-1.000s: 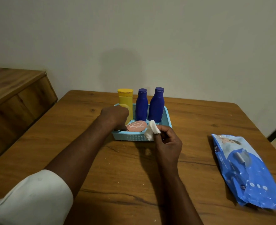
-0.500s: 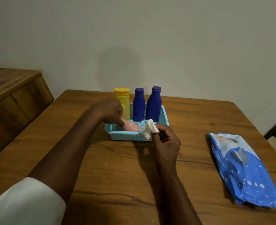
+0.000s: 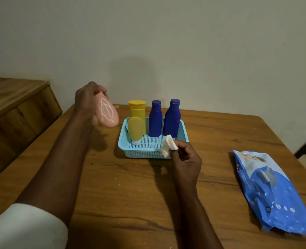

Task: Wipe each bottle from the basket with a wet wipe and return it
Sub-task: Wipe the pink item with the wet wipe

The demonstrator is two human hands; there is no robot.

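My left hand grips the pink bottle in the air, left of centre frame, clear of the blue basket. My right hand pinches a folded wet wipe at the basket's near right corner. Two blue bottles and two yellow ones stand inside. The wipes pack lies on the bench, lower right.

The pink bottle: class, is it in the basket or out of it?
Out. The left hand grips the pink bottle in the air, left of the blue basket.
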